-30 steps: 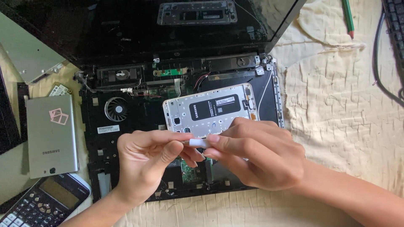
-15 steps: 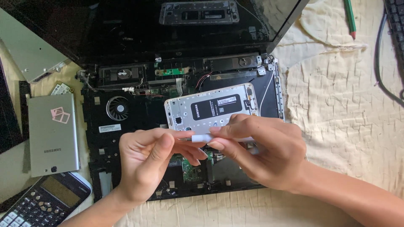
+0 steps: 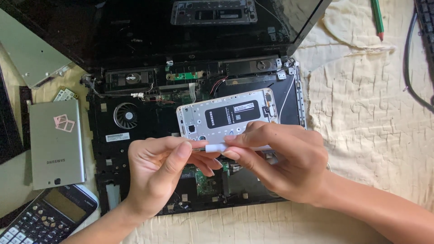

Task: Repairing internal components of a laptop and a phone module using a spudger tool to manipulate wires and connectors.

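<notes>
Both hands meet on a small white tool (image 3: 217, 147), long axis 3–9 o'clock. Left hand (image 3: 158, 174) pinches its tip end, right hand (image 3: 285, 162) grips the handle. Opened phone (image 3: 228, 115) lies at 12 o'clock, touching the fingers, on the stripped laptop (image 3: 135, 122).

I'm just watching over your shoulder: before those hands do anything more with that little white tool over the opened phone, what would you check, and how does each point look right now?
1. Both hands on the small white tool: ok, the left hand and right hand pinch it from either end.
2. Tool tip seen: cannot tell, fingers hide it.
3. Opened phone resting flat: ok, it lies on the dismantled laptop.
4. Phone held down: not ok, neither hand visibly presses on it.
5. Loose screws nearby: cannot tell, too small.
6. Silver cover and calculator out of the way: ok, both lie off to the left.
</notes>
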